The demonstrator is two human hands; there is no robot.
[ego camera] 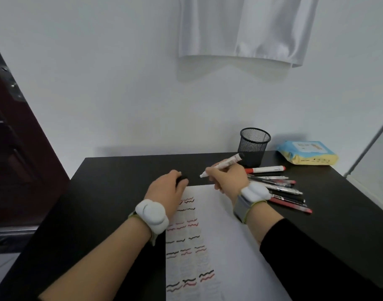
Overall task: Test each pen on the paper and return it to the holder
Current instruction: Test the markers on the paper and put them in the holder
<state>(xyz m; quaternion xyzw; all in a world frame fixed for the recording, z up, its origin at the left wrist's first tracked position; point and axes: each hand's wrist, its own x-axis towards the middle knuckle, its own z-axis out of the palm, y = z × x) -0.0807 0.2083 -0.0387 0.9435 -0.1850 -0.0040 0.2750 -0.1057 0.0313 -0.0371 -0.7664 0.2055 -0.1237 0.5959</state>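
Observation:
My right hand grips a white marker, uncapped, its tip pointing left above the top edge of the paper. My left hand is closed around the marker's black cap at the paper's top left corner. The white sheet carries several rows of black and red squiggles down its left side. A black mesh holder stands upright at the back of the table, just behind the marker's rear end. Several pens and a red-and-white marker lie on the table to the right of my right hand.
The black table ends at a white wall. A blue and yellow tissue pack lies at the back right. White cloth hangs on the wall above. A dark red door stands at the left.

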